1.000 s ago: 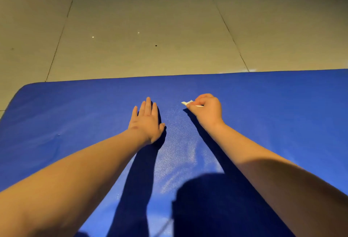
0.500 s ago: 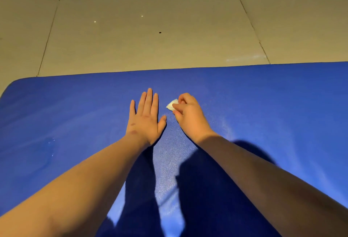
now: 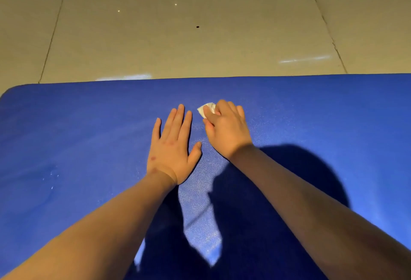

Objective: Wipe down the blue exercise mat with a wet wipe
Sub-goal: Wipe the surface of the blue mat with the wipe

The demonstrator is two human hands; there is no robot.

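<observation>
Wiping step: right hand [image 3: 226, 128] presses a wadded wipe [image 3: 205, 108] onto the mat [image 3: 66, 135], near its far edge.
Right grip: fingers curled over the wipe and clamping it. Only a white corner shows past the fingertips.
Left grip: left hand [image 3: 172, 146] lies flat, palm down, fingers straight and holding nothing. It rests on the mat just beside the right hand.
Mat location: flat on the tiled floor [image 3: 178, 34] and filling the lower view. The far-left corner is rounded and the right end is out of frame.
Wipe location: under the right fingers, touching the mat, apart from the left hand.
Mat handling (judged): soft foam, light, pebbled skin. It is likely to creep or ripple under a sideways stroke, so brace it with a flat palm rather than gripping it. No lift is needed.
Wipe handling (judged): thin, limp, damp and quick to bunch. Hold it as a folded pad under the finger pads, not by a corner.
Surface: faint pale smears at left; cannot tell whether they are moisture or wear.
Progress (judged): coverage unclear. The near strip lies in shadow [image 3: 289, 179].
</observation>
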